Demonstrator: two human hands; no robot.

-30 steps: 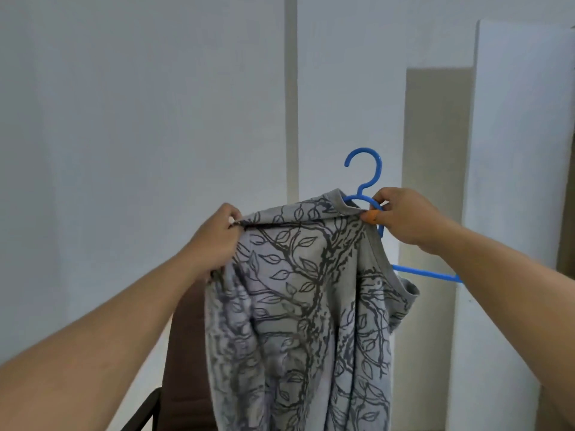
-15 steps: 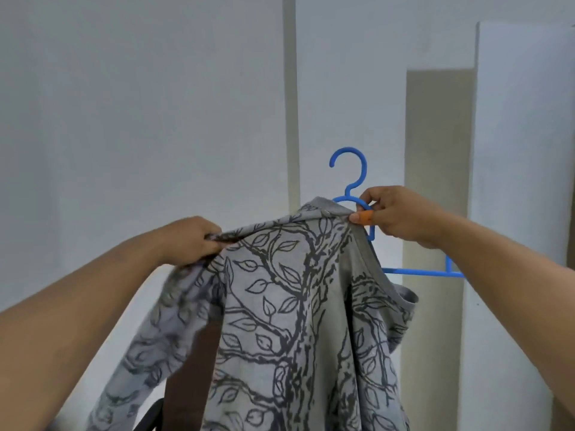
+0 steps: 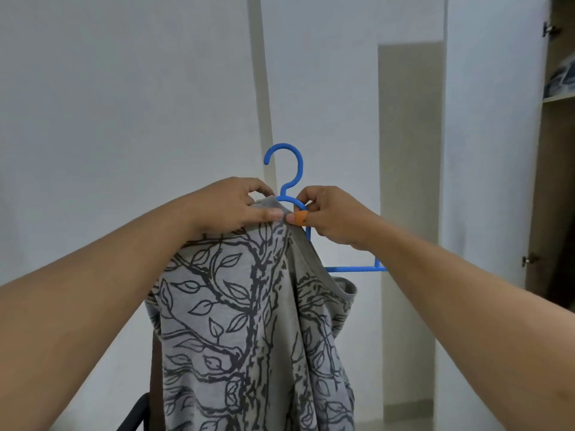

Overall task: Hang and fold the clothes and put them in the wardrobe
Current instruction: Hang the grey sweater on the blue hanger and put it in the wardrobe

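now the left hand, which half a second ago was stretched far out to the left pulling the shoulder wide, has come in beside the right hand, both pinching the grey leaf-print shirt at its collar just under the hook of the blue hanger. the right hand also grips the hanger's neck. i judge the near shoulder is seated, while the hanger's bare bar shows below the right wrist, so that side is not yet dressed. far right of the right hand, the open wardrobe has a shelf with folded dark cloth on it.
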